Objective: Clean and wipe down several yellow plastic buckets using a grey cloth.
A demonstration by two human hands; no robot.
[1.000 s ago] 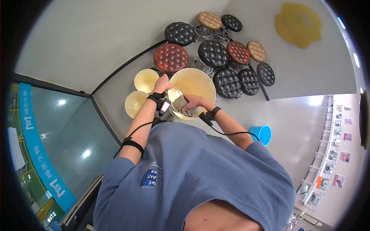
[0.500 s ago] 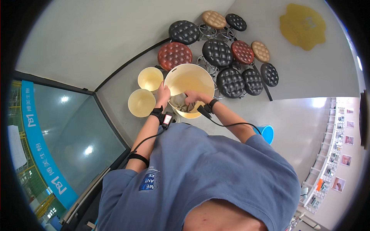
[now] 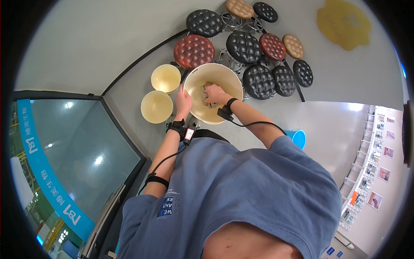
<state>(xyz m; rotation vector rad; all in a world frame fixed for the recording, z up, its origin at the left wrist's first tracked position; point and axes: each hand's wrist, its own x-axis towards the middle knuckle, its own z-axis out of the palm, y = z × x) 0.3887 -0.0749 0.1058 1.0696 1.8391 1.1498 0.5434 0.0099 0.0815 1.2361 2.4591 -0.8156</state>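
Note:
A large cream bucket (image 3: 224, 75) is in front of me, its mouth facing up toward me. My left hand (image 3: 184, 102) grips its left rim, fingers closed on the edge. Inside the bucket, my right hand (image 3: 215, 93) presses a bunched grey-beige cloth (image 3: 210, 103) against the inner wall. The fingers of that hand are wrapped over the cloth and partly hide it. Two smaller cream buckets, one farther (image 3: 166, 78) and one nearer (image 3: 156, 106), stand on the floor just left of my left hand.
Several round tufted stools, among them a red one (image 3: 194, 52) and a black one (image 3: 258, 82), crowd the far side. A blue bucket (image 3: 297, 139) stands right of my right arm. Glass panels (image 3: 82, 138) border the left; shelves (image 3: 364, 172) line the right.
My right hand and the cloth have moved from the bucket's near wall up and farther into it. The cloth looks more bunched now. My left hand stays on the rim.

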